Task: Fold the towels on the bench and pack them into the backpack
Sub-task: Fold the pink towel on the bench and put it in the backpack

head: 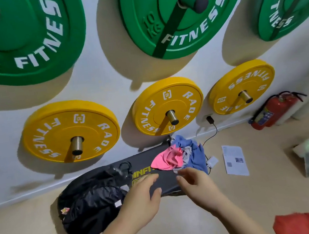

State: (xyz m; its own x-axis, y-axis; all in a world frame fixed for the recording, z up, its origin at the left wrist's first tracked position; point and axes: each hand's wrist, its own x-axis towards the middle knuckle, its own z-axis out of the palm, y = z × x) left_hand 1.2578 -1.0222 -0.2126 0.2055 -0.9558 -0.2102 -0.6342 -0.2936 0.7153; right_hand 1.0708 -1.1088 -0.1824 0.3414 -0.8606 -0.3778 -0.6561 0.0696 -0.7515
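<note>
Black bench beneath both outstretched hands, left and right, fingers loosely spread, empty.

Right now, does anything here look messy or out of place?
Yes. The towels, pink, blue and grey, lie in a crumpled heap on the far end of the bench, unfolded. A sheet of paper lies loose on the floor beside it.

Gym: green plates and yellow plates on wall pegs across upper frame; bench lower centre.
</note>
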